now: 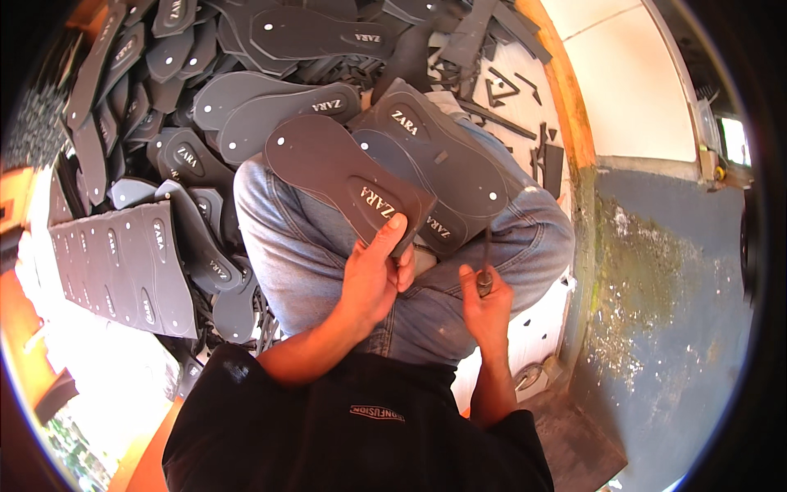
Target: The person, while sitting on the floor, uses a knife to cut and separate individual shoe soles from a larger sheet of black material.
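My left hand [373,275] grips the heel end of a dark grey foam insole [316,156], thumb on top and fingers underneath. The insole is tilted over my lap, and its rounded toe end points away to the left. In my right hand [489,307] is a thin-bladed tool [484,283], seemingly a knife, its narrow dark blade pointing away from me. That blade reaches the near edge of a foam sheet [459,168] marked with insole outlines, which lies across my crossed legs. Whether the blade touches the sheet, I cannot tell.
Loose insoles [287,111] are heaped beyond and left of my legs. A larger uncut foam sheet [123,262] leans on the heap at left. Dark offcuts [500,86] are strewn over the white floor at far right, beside an orange-edged step [566,90].
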